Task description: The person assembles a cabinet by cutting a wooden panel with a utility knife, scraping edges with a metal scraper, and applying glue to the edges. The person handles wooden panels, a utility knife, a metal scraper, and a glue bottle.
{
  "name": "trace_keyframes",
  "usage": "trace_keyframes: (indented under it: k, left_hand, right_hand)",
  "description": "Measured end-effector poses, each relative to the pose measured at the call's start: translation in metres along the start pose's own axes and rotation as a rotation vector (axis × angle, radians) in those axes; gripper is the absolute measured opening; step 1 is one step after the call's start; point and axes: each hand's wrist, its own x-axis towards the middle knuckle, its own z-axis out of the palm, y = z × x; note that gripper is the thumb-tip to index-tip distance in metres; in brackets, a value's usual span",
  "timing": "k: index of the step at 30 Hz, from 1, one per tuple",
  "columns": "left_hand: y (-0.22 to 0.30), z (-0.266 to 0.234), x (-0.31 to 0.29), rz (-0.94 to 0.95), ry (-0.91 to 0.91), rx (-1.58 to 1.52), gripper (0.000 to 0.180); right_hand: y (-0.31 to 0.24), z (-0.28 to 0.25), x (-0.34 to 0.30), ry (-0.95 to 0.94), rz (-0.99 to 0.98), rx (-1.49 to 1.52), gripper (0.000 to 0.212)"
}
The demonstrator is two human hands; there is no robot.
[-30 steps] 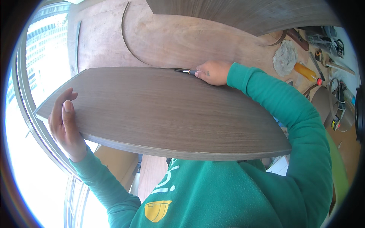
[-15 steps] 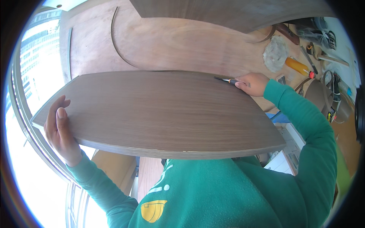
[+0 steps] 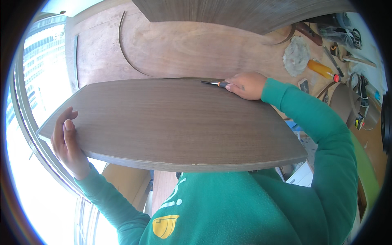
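Observation:
A wood-grain board (image 3: 179, 118) with a curved far edge lies across my view in front of my chest. Against its left end rests my left hand (image 3: 68, 141), loosely curved with thumb and fingers apart, not wrapped round the board. My right hand (image 3: 246, 85) is closed round a dark-handled knife (image 3: 222, 84) with a narrow metal blade pointing left, at the board's far edge. A thin edging strip (image 3: 124, 55) runs along that far edge; its loose left end curls away over the worktop.
The pale plywood worktop (image 3: 175, 49) extends behind the board. A larger wood-grain panel (image 3: 245, 14) stands at the back. On the right are a crumpled plastic bag (image 3: 297, 56), an orange bottle (image 3: 319, 68) with red cap and several tools. A bright window (image 3: 43, 53) is at left.
My right hand has slid left along the board's far edge with the knife. My left hand stays at the board's left end.

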Motion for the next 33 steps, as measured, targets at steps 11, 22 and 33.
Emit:
trace_keyframes:
  k: [11,22,33]
  left_hand:
    - [-0.005,0.001,-0.002,0.042,0.022,0.015,0.049]
    - [0.000,-0.001,0.000,0.017,-0.002,-0.033,0.048]
    - [0.001,-0.001,0.000,-0.001,-0.021,-0.034,0.046]
  right_hand:
    - [-0.005,0.004,0.021,-0.084,0.046,-0.045,0.040]
    - [0.035,-0.036,-0.080,-0.198,0.291,-0.074,0.035]
    - [0.105,-0.015,-0.057,0.494,0.188,-0.403,0.047]
